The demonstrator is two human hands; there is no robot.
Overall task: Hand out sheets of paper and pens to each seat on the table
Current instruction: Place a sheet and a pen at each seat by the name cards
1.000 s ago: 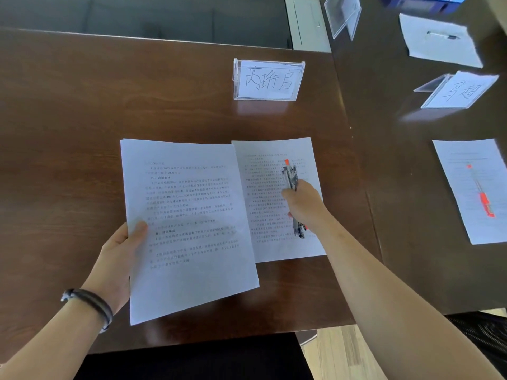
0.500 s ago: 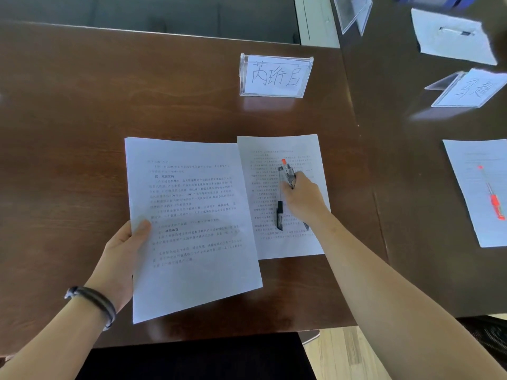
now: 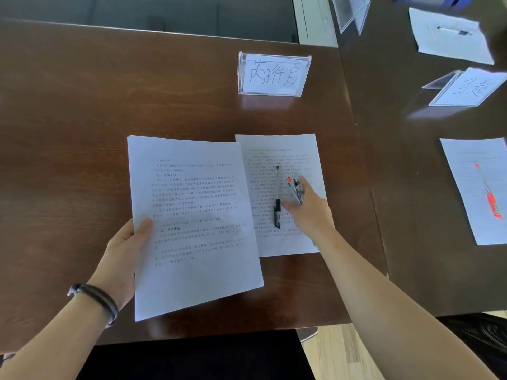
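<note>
My left hand (image 3: pixel 124 253) grips a stack of printed sheets (image 3: pixel 192 223) by its left edge, held just above the dark wooden table (image 3: pixel 82 119). To its right a single printed sheet (image 3: pixel 285 157) lies flat on the table, partly covered by the stack. A black pen (image 3: pixel 277 198) lies lengthwise on that sheet. My right hand (image 3: pixel 310 212) rests on the same sheet just right of the pen and is shut on a bundle of pens (image 3: pixel 296 187), one with an orange tip.
A clear name card holder (image 3: pixel 273 74) stands behind the sheet. On the adjoining table to the right lie a sheet with an orange pen (image 3: pixel 491 198), another name card (image 3: pixel 466 89), and a far sheet with a pen (image 3: pixel 450 34). A third card holder (image 3: pixel 351 12) stands at the back.
One black pen has left the bundle in my right hand and now lies on the single sheet. My right hand has drawn slightly right of it. The stack stays in my left hand.
</note>
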